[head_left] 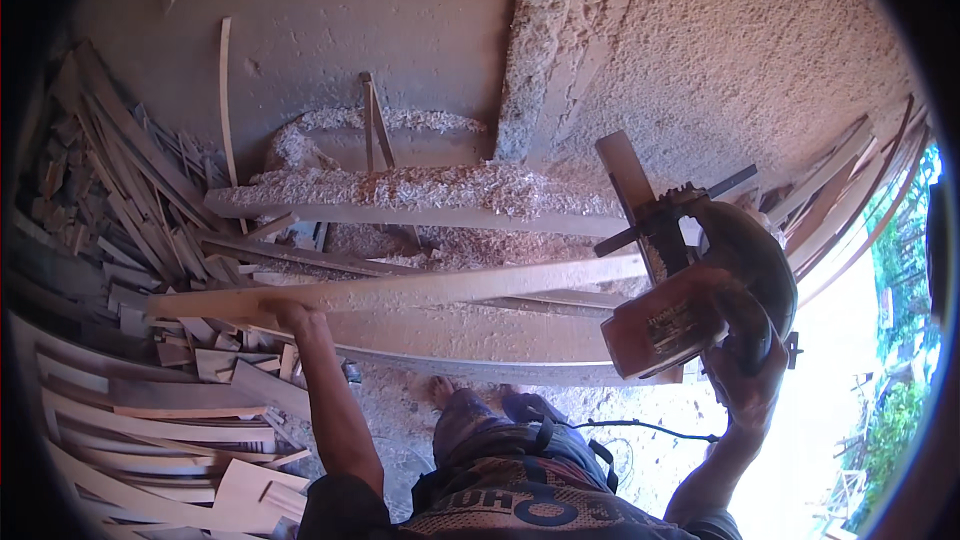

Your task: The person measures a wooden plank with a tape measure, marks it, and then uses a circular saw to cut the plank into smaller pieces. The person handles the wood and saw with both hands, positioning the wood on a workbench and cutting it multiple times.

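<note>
A long pale wooden board [430, 288] lies across the workbench, reaching from the left side to the power saw. My left hand [292, 316] is closed on the board's near edge, toward its left end; some of its fingers are hidden. At the right, my right hand [752, 372] is wrapped round the rear handle of a handheld circular saw [665, 320]. The saw has a brown motor housing, a dark rounded body and crossing metal bars. It covers the board's right end, so I cannot tell whether they touch. A dark cord [640, 425] trails below.
The workbench [480, 340] has a curved-looking front edge before my feet. Behind it, wood shavings [430, 188] cover a beam. Offcuts [90, 160] heap at the left, with stacked planks [180, 400] nearer me. More boards [830, 180] lean on the wall at right.
</note>
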Motion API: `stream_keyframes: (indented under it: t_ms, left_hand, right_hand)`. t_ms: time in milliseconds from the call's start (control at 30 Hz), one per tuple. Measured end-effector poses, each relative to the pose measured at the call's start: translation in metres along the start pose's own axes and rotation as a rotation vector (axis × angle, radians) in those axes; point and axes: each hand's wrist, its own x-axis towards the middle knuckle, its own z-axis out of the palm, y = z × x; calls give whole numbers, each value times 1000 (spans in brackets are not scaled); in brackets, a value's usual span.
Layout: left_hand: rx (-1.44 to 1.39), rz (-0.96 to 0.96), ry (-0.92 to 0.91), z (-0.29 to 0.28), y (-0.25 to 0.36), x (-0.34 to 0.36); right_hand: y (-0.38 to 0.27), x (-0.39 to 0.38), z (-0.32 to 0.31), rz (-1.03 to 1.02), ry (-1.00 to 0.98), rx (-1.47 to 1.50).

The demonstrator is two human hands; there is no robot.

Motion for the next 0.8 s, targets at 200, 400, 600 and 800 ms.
stream_keyframes:
  t_ms: [200, 400, 600, 800]
  left_hand:
    - [124, -117, -306, 69, -101, 9]
    - [161, -216, -294, 121, -182, -17]
    - [318, -261, -527, 122, -239, 44]
    - [332, -423, -434, 112, -301, 19]
  right_hand:
    - [21, -26, -24, 23, 143, 55]
    - [71, -54, -45, 196, 278, -144]
    - [87, -53, -26, 270, 339, -83]
    - [80, -44, 1, 265, 334, -163]
